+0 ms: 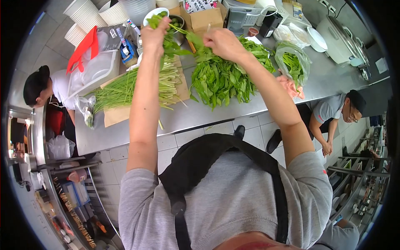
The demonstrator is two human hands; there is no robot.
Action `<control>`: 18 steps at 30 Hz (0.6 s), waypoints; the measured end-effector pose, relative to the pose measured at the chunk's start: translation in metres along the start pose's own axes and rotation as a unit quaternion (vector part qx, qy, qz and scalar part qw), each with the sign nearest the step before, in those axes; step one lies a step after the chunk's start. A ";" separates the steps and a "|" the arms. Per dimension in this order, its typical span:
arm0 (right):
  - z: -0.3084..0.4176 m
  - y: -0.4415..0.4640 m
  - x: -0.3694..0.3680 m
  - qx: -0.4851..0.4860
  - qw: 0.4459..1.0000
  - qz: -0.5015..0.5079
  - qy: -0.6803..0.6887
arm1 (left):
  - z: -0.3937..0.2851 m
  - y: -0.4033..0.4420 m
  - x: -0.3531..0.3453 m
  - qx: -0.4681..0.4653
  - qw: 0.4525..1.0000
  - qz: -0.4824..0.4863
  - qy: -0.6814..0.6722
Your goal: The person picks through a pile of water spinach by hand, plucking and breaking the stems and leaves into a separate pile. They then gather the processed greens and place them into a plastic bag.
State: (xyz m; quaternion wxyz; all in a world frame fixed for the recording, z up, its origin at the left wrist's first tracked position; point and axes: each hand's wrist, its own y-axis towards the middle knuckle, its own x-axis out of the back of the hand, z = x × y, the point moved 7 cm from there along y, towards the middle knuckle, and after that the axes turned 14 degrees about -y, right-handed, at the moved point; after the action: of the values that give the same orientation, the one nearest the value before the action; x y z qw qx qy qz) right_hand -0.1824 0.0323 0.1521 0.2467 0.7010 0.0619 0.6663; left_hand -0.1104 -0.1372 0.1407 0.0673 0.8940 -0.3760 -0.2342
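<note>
My left hand (153,37) is closed around a leafy green stem (177,28), whose leaves hang below the fingers. Across from it, my right hand (223,43) pinches leaves of the greens, blurred near the fingertips. Beneath my right hand lies a big heap of loose green leaves (223,79) on the steel table. Under my left forearm, a bundle of long thin bare stems (121,89) rests on brown cardboard (118,115).
A clear bag of greens (293,62) and a pink cloth (290,86) lie right of the heap. Tubs, a cardboard box (204,18) and a white cooker (339,39) line the back. One person (58,85) stands left, another (329,112) right.
</note>
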 end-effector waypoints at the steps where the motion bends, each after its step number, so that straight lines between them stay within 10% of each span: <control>1: -0.010 -0.003 -0.004 0.000 1.000 0.001 0.000 | -0.009 0.004 0.008 -0.023 1.000 -0.017 -0.003; 8: -0.040 -0.008 -0.013 -0.074 0.963 -0.015 -0.258 | -0.019 0.013 0.025 -0.033 0.999 -0.018 0.028; 14: 0.004 -0.014 -0.076 0.101 0.958 0.147 -0.223 | -0.001 0.003 0.004 0.012 0.998 0.062 0.023; 18: -0.027 -0.005 -0.064 -0.038 0.922 0.137 -0.359 | -0.009 -0.012 0.009 0.046 0.996 0.069 0.037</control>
State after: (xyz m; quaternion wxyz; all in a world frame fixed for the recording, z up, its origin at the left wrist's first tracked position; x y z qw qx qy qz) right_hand -0.2141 0.0173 0.0914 0.1852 0.8850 -0.1533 0.3988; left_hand -0.0934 -0.1356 0.1421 0.0558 0.8761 -0.4447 -0.1779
